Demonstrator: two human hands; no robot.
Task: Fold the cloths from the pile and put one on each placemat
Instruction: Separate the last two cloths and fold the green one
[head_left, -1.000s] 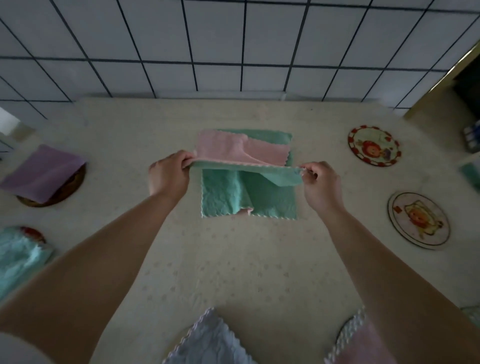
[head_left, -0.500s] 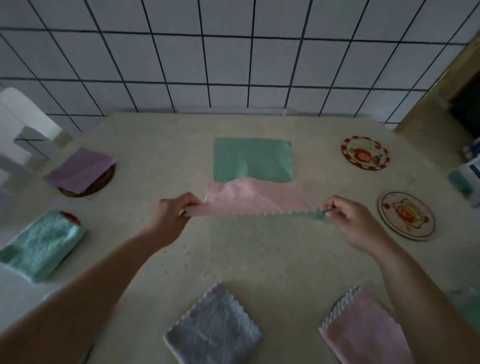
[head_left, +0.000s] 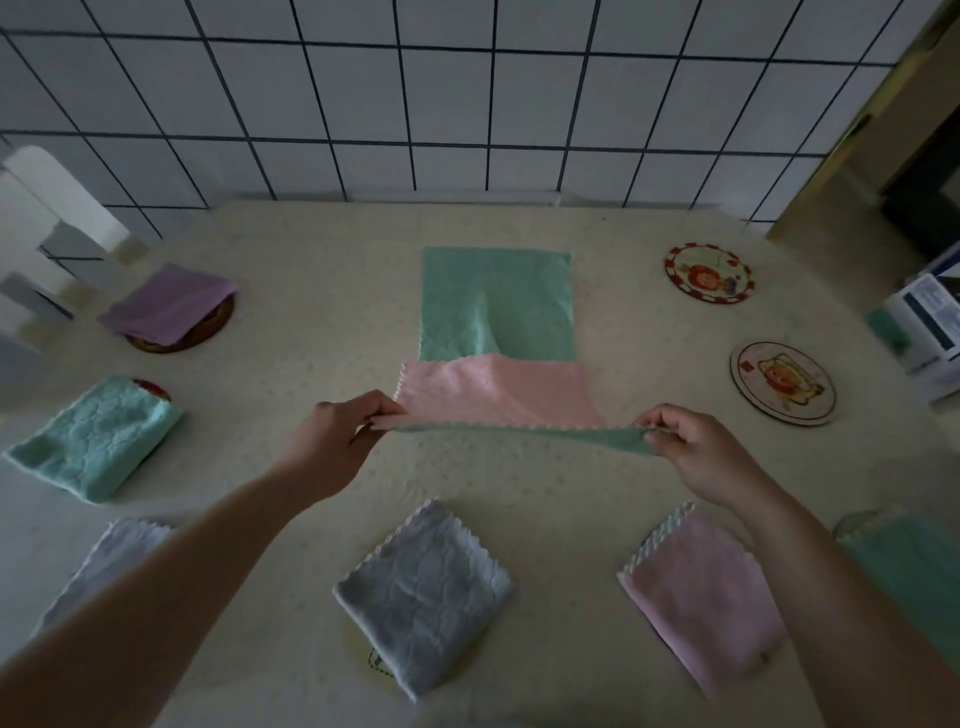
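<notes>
A pink-and-green cloth (head_left: 498, 395) is stretched above the table's middle, pink face up. My left hand (head_left: 332, 441) pinches its near left corner and my right hand (head_left: 696, 449) pinches its near right corner. Behind it a green cloth (head_left: 498, 301) lies flat on the table. Two round placemats (head_left: 709, 273) (head_left: 782, 382) at the right are bare. Folded cloths lie on other placemats: purple (head_left: 169, 304), green (head_left: 96, 436), grey (head_left: 423, 590), pink (head_left: 701, 592), a pale one (head_left: 104, 566) at the near left and a green one (head_left: 914, 571) at the near right.
The table (head_left: 322, 291) has a cream spotted cover and stands against a white tiled wall (head_left: 467, 104). A white chair back (head_left: 47, 208) is at the far left. White boxes (head_left: 930, 322) sit past the table's right edge.
Both hands pulled the pink-and-green cloth off the pile toward me, uncovering the flat green cloth behind. The camera tilted down, bringing the near placemats into view.
</notes>
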